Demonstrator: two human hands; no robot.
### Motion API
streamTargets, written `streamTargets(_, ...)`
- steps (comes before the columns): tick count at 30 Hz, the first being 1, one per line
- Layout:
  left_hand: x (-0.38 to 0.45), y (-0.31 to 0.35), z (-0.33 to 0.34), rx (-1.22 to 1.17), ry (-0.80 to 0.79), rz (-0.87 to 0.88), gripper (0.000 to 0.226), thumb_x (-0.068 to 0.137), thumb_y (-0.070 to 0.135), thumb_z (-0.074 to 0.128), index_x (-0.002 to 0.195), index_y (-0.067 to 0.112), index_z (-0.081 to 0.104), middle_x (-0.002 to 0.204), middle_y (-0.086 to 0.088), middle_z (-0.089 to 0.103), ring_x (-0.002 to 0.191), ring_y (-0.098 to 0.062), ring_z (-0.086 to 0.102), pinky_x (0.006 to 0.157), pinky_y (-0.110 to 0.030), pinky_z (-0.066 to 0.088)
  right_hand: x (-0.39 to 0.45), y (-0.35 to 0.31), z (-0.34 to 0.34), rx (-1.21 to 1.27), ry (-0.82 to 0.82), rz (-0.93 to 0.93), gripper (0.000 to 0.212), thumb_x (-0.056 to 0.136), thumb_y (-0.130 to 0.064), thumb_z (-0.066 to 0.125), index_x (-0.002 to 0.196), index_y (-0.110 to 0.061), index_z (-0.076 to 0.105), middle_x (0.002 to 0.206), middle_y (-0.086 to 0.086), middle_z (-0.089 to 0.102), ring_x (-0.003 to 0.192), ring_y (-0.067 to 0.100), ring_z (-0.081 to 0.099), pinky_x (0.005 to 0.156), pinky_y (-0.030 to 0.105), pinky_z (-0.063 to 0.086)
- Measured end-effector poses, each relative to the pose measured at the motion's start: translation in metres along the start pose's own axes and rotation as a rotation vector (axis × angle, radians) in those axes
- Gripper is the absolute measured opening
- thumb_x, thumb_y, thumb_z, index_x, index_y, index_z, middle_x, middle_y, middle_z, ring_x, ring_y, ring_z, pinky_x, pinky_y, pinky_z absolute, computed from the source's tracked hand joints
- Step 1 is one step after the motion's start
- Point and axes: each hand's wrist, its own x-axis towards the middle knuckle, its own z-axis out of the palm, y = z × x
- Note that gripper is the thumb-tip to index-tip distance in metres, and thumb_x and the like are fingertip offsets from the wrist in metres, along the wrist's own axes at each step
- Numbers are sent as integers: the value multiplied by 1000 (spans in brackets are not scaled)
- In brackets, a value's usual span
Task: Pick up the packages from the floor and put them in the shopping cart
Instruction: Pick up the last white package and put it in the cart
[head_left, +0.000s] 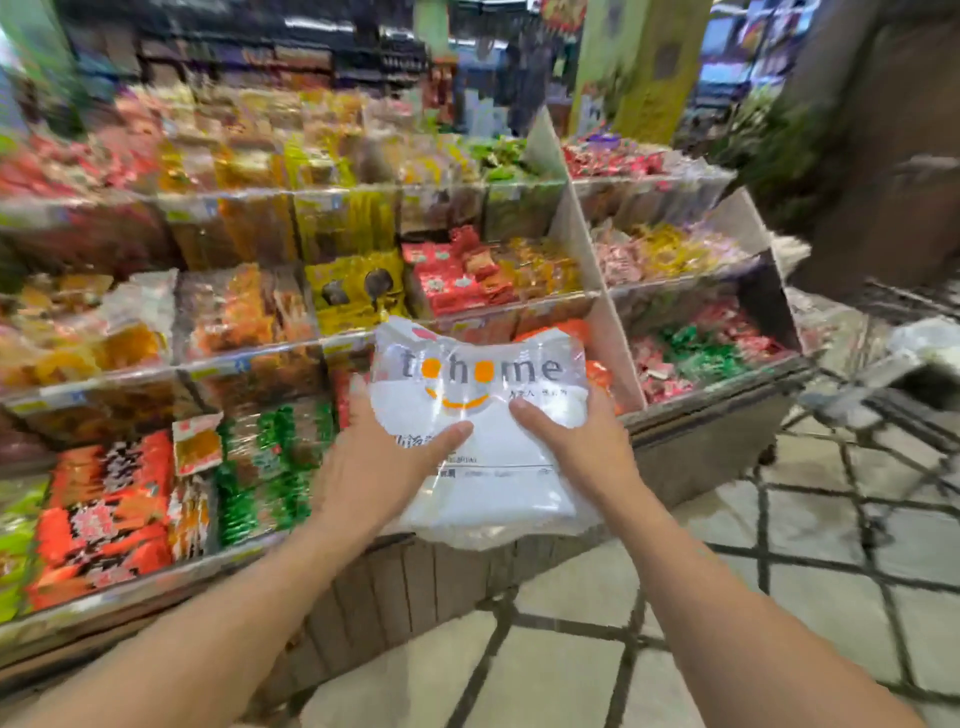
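A white plastic package (493, 478) with grey and orange lettering and an orange smile is held up in front of me, above the edge of a snack display. My left hand (379, 457) grips its left side, thumb across the front. My right hand (576, 447) grips its right side the same way. The shopping cart (883, 395) is at the right edge, blurred, with its wire basket partly in view and something pale lying in it.
A tiered display stand (415, 582) with bins of colourful snack packets fills the left and centre. White dividers (582, 249) split the bins. Tiled floor (727, 597) with dark grid lines lies to the lower right. A brown pillar (883, 145) stands at the far right.
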Motion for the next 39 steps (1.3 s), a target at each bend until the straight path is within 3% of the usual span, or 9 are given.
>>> streamTargets(4, 8, 88, 32, -62, -40, 115, 125, 52, 95, 66, 151, 27, 32, 144, -7, 60, 126, -37, 60, 92, -43, 50, 13, -22, -97, -46, 133, 15, 82, 70, -66, 83, 135, -26, 53, 123, -6, 64, 111, 19, 61, 96, 40, 52)
streamTargets(7, 8, 150, 70, -26, -109, 192, 124, 53, 97, 63, 151, 27, 34, 143, -9, 60, 125, -38, 59, 90, -44, 47, 21, -13, -165, -57, 217, 45, 80, 73, -67, 81, 131, -21, 52, 125, 0, 63, 110, 22, 60, 93, 40, 50)
streamTargets(10, 0, 208, 120, -35, -168, 261, 123, 53, 96, 63, 148, 22, 37, 140, -10, 62, 123, -37, 61, 86, -42, 48, 31, 8, -232, -61, 307, 80, 94, 63, -77, 77, 135, -22, 51, 133, 2, 63, 120, 28, 61, 100, 45, 51)
streamTargets(13, -14, 264, 175, -10, -203, 300, 125, 51, 99, 59, 146, 21, 39, 140, -13, 62, 124, -39, 60, 94, -45, 51, 38, 28, -303, -51, 395, 100, 110, 51, -86, 73, 138, -23, 51, 137, 2, 63, 122, 27, 62, 102, 46, 51)
streamTargets(16, -25, 317, 229, -33, -246, 377, 119, 50, 103, 57, 143, 29, 44, 140, -6, 64, 124, -36, 62, 95, -46, 52, 46, 49, -373, -69, 430, 122, 104, 61, -81, 75, 141, -21, 48, 134, -1, 60, 122, 26, 60, 99, 42, 50)
streamTargets(21, -46, 404, 306, -11, -330, 422, 121, 61, 93, 64, 151, 19, 34, 147, -11, 58, 131, -38, 56, 98, -46, 48, 60, 83, -473, -95, 489, 129, 103, 67, -80, 73, 148, -22, 43, 142, -1, 58, 128, 27, 57, 106, 47, 48)
streamTargets(25, -55, 462, 363, 2, -390, 455, 118, 66, 88, 67, 152, 15, 31, 148, -16, 54, 130, -39, 54, 85, -42, 42, 76, 109, -543, -85, 533, 165, 107, 68, -81, 71, 151, -21, 40, 148, 1, 54, 131, 27, 55, 102, 43, 48)
streamTargets(34, -18, 564, 509, -3, -469, 555, 122, 61, 94, 64, 151, 19, 32, 147, -8, 56, 129, -35, 57, 95, -45, 49, 162, 176, -660, -64, 647, 212, 93, 74, -73, 74, 146, -23, 40, 131, -4, 57, 118, 24, 58, 101, 46, 51)
streamTargets(39, 37, 637, 596, -10, -512, 606, 123, 49, 105, 55, 146, 31, 41, 142, -1, 61, 126, -34, 59, 96, -48, 52, 249, 206, -726, -55, 697, 231, 106, 64, -81, 72, 149, -28, 39, 137, -1, 59, 120, 24, 60, 101, 49, 53)
